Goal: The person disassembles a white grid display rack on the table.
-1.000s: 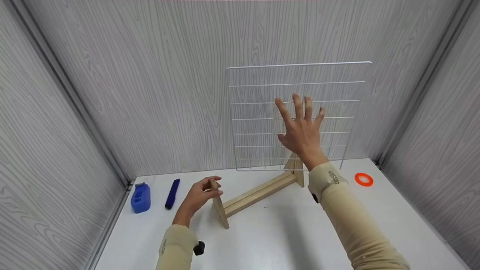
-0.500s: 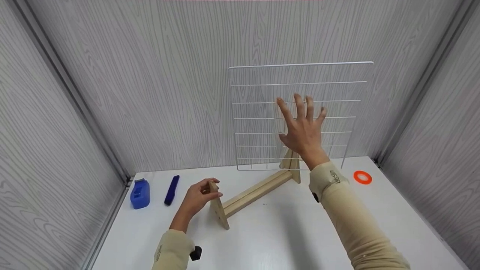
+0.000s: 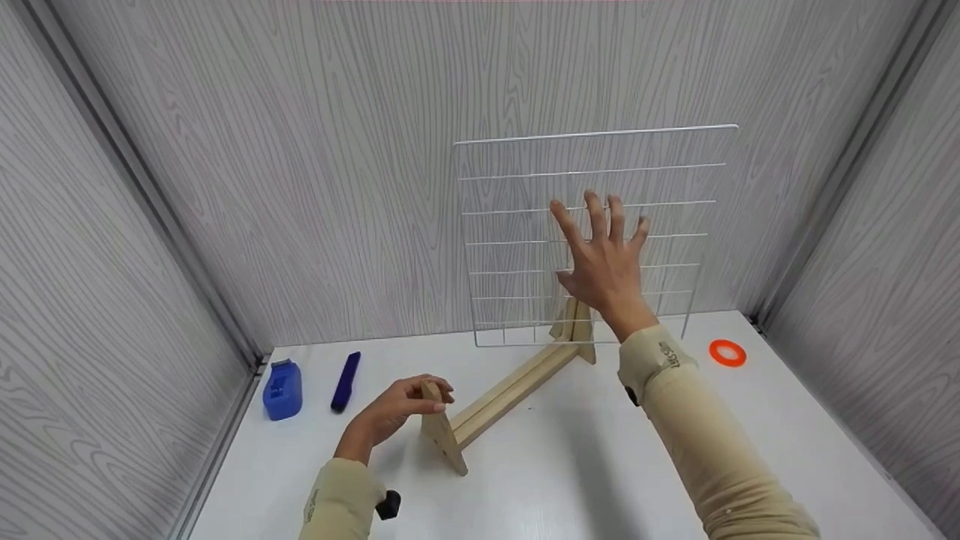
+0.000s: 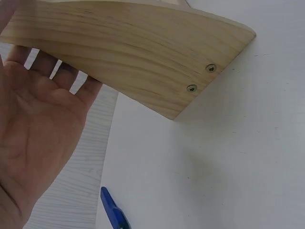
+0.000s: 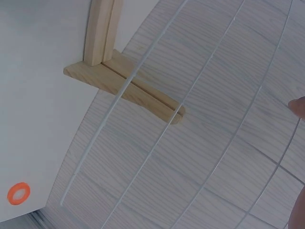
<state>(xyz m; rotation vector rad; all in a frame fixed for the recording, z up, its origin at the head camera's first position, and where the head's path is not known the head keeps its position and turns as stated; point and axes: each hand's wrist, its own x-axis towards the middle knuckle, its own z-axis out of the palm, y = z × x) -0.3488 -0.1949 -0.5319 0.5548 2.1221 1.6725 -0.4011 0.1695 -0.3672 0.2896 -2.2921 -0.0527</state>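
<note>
My left hand [image 3: 394, 414] holds the top of the near end board of a wooden stand [image 3: 517, 394], thumb on one side and fingers on the other. In the left wrist view, that end board [image 4: 128, 52] shows two screw heads, and fingers [image 4: 64, 76] pass behind it. My right hand [image 3: 604, 274] holds up a white wire grid [image 3: 510, 244], fingers spread across its wires; the thumb's contact is partly hidden. The grid stands nearly upright and overlaps the stand's far end in the head view. In the right wrist view, it hangs apart from the tabletop.
On the white table [image 3: 540, 480], a blue tape dispenser [image 3: 283, 390] and a dark blue elongated object [image 3: 346, 382] lie at left. An orange ring [image 3: 727, 352] lies at right. Grey wood-patterned walls [image 3: 337, 187] enclose the back and sides.
My left hand and the stand's near end have come slightly closer to me, while the far end has swung a little left. The grid has tilted slightly; my right hand stays nearly still.
</note>
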